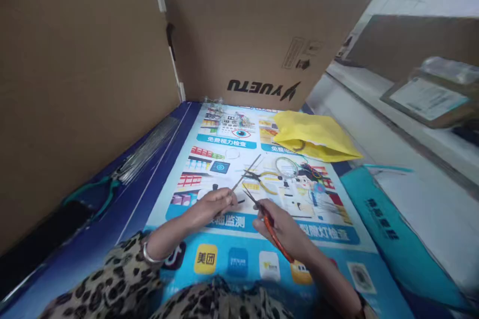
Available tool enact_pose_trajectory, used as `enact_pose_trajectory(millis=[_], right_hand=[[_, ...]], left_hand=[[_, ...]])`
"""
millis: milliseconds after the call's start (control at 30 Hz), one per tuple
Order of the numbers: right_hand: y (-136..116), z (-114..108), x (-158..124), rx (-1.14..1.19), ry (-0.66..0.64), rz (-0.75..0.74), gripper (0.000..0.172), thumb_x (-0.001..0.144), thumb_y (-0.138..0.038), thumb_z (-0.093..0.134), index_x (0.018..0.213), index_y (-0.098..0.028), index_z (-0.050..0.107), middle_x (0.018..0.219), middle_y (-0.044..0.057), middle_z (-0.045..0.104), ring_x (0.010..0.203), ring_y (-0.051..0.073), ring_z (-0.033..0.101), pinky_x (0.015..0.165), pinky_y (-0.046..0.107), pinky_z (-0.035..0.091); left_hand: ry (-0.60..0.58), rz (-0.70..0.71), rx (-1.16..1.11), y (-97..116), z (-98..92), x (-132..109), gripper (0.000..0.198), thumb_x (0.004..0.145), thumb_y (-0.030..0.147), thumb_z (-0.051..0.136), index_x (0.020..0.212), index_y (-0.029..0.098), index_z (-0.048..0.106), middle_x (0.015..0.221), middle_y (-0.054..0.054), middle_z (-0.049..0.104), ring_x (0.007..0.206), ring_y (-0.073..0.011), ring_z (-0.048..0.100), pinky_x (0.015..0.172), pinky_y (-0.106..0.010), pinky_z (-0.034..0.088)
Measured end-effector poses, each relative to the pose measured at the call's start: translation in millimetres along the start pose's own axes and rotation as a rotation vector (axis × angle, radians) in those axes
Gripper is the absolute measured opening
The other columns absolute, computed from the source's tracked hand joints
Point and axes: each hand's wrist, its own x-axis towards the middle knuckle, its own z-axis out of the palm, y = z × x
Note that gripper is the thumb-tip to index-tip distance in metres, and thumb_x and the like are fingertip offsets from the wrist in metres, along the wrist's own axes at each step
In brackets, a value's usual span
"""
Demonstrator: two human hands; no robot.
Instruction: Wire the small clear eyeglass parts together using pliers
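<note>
My left hand is closed, pinching a thin dark strip that slants up and to the right. Its exact material is hard to tell. In my right hand is a pair of scissors with orange handles. The narrow pointed blades are slightly apart, close to the strip but not visibly on it. Just beyond both hands lie pliers with yellow handles, their jaws near the strip. A short dark piece rests on the printed mat between the hands.
Cardboard panels stand at the left and back. A yellow bag and a wire coil lie at back right. A teal packet is on the right. To the left are a wire bundle and a teal-handled tool.
</note>
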Motion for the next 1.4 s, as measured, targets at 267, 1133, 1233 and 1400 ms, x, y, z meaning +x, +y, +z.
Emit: enact_pose_trajectory(millis=[267,1133,1233,1400], right_hand=[[-4.2,-2.8,-4.1,0.055,-0.1,-0.101,0.029,0.085,-0.046,0.04,0.094,-0.019,0.043,0.075,-0.001,0.048,0.067,0.012,0.045,0.06,0.023,0.034],[-9.6,-3.1,6.8,0.123,-0.365,0.11,0.033,0.085,-0.048,0.036,0.082,-0.017,0.046,0.07,0.0,0.053,0.056,0.009,0.051,0.05,0.02,0.04],[-9.7,-1.9,16.2,0.186,-0.48,0.284,0.026,0.083,-0.041,0.04,0.076,-0.017,0.044,0.059,-0.004,0.049,0.042,0.006,0.048,0.04,0.018,0.039],[-10.9,-1.1,36.4,0.304,-0.627,0.472,0.021,0.077,-0.033,0.044,0.065,-0.017,0.04,0.039,-0.006,0.043,0.03,0.008,0.043,0.032,0.019,0.038]], left_hand=[[-0.185,-0.118,-0.11,-3.0,13.0,-7.5,0.03,0.085,0.038,0.043,0.103,0.015,0.051,0.052,0.006,0.032,0.043,-0.0061,0.023,0.041,-0.02,0.016],[-0.224,-0.356,-0.304,-3.4,9.0,-14.1,0.039,0.079,0.032,0.054,0.113,0.014,0.052,0.05,0.007,0.033,0.041,-0.004,0.018,0.037,-0.017,0.01],[-0.243,-0.454,-0.47,-11.1,8.4,-15.6,0.037,0.079,0.028,0.054,0.113,0.015,0.051,0.05,0.008,0.027,0.04,-0.003,0.012,0.036,-0.016,0.007],[-0.231,-0.539,-0.692,-16.2,8.7,-13.2,0.037,0.074,0.013,0.052,0.11,0.019,0.05,0.052,0.009,0.025,0.039,-0.002,0.008,0.034,-0.013,0.005]])
